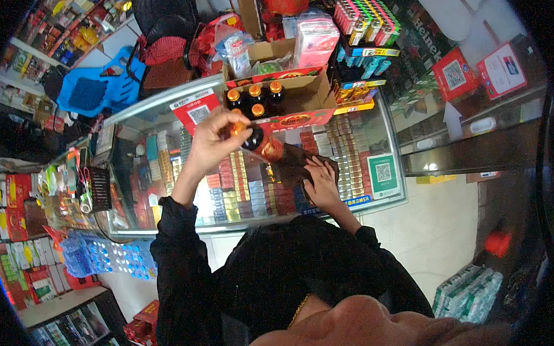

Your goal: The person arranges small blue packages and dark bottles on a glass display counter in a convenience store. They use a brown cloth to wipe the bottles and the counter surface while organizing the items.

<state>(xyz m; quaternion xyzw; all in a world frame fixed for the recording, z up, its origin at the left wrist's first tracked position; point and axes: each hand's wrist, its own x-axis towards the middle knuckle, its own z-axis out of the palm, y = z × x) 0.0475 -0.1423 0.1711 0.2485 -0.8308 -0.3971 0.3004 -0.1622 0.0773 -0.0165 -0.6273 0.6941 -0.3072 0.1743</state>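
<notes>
My left hand [218,133] pinches a dark bottle [256,141] by its orange cap. The bottle tilts down to the right in front of a red cardboard carton [302,119]. Several dark bottles with orange caps [256,99] stand at the carton's left end, while bare cardboard shows at its right. Palm down and fingers spread, my right hand [322,182] rests at the glass-topped display counter [242,222], holding nothing that I can see. A dark patch lies by its fingers; whether it is an object or a shadow I cannot tell. Rows of small packs show beneath the glass.
Beside the carton stand a red code sign [193,107] and a rack of lighters [367,20]. Pink packs [316,39] rise behind it. A black basket with scissors [100,187] sits left; shrink-wrapped water bottles [117,256] lie lower left. Beyond the counter are chairs [164,38].
</notes>
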